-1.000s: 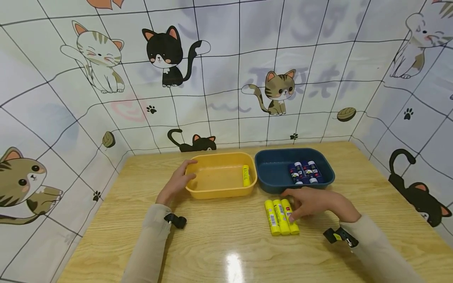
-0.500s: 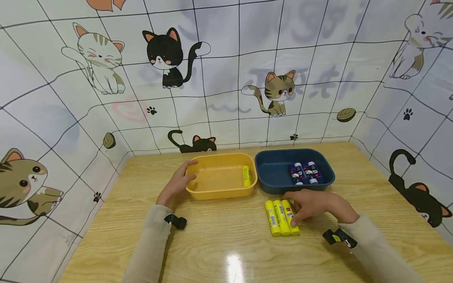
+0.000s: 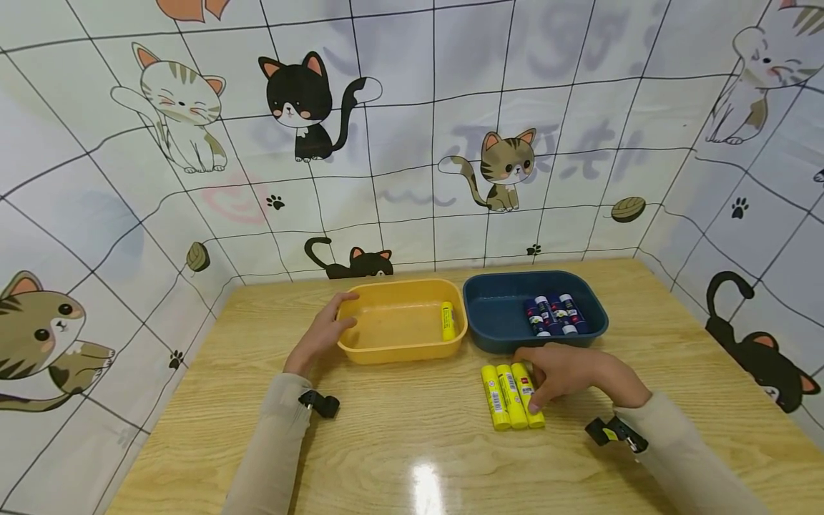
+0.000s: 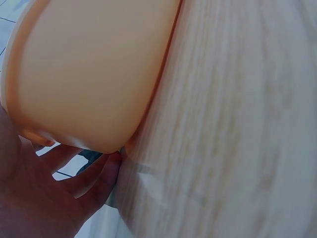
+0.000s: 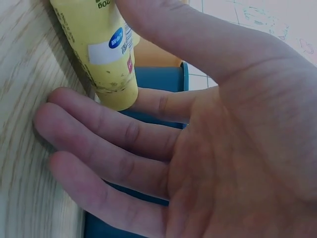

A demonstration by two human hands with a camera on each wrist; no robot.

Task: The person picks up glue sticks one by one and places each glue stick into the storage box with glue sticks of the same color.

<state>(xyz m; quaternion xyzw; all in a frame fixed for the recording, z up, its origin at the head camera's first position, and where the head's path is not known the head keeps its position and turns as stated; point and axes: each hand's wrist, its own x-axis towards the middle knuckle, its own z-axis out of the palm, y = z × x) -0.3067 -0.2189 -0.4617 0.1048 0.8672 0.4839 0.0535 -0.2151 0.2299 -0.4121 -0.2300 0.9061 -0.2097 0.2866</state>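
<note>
My left hand grips the left end of a yellow plastic bin, thumb over the rim and fingers against the outside. In the left wrist view the fingers lie along the bin's wall. Three yellow glue sticks lie side by side on the table. My right hand holds the rightmost glue stick lengthwise, thumb at its near end and index finger at its far end. In the right wrist view the other fingers extend beside that glue stick. Another yellow glue stick lies inside the yellow bin.
A dark blue bin stands right against the yellow one, just beyond my right hand. Several dark blue sticks with white caps lie in it. Cat-printed sheeting encloses the wooden table at the back and sides.
The right hand has shifted very slightly, its thumb moving a little nearer along the rightmost glue stick to its near end. My left hand and the bins stay in place.
</note>
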